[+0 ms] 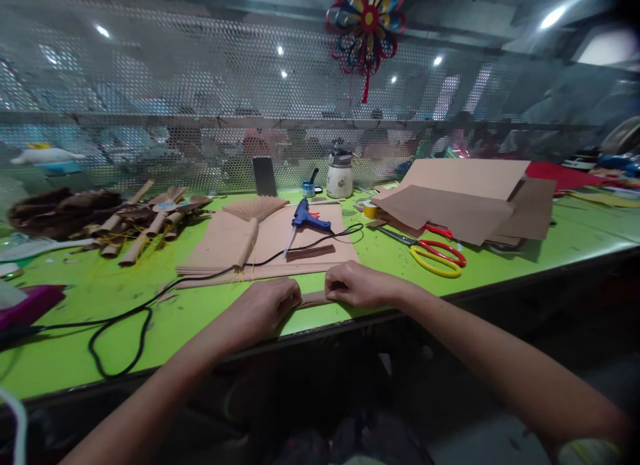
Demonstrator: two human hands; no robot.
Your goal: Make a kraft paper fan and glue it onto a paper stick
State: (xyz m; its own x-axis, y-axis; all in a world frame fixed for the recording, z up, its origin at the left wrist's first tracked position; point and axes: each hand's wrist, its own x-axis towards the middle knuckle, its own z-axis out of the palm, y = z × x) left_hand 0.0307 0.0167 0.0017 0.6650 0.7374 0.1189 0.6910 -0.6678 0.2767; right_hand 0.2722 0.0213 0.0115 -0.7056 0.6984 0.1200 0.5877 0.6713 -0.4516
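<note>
Between two hands [273,302] [356,283], one brown paper strip [314,298]

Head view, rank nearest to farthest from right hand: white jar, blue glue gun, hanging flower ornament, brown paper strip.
1. Brown paper strip: at the right hand's fingers, extending left.
2. Blue glue gun: ahead, to the left.
3. White jar: roughly straight ahead, beyond the gun.
4. Hanging flower ornament: high up, farther back.

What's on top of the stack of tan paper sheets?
On the stack lie a pleated paper fan, a blue glue gun and a layered brown strip, crossed by a black cable. Whatever they cover can't be seen.
</note>
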